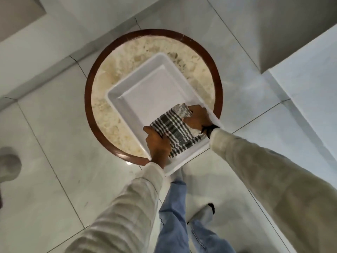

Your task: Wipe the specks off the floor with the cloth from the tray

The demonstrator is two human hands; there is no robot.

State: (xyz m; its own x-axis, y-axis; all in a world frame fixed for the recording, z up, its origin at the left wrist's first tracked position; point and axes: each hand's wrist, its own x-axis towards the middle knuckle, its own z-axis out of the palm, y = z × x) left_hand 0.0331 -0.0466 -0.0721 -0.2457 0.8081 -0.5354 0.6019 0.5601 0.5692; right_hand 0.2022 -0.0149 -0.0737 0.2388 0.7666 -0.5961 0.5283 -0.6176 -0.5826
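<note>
Here, both hands grip a woven, black-and-white checked cloth (172, 131) lying in the near corner of a smooth white rectangular tray (145, 88). The left hand (157, 145) pinches its near edge; the right hand (197, 116) clutches the bunched far end. The tray sits on a round, wood-rimmed worktop (102, 73) with a mottled cream top, above glossy pale floor (60, 157) tiles.

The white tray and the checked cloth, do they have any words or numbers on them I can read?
None. The white plastic tray is plain, the black-and-white checked cloth shows only stripes, and the round brown-rimmed table carries no label.
</note>
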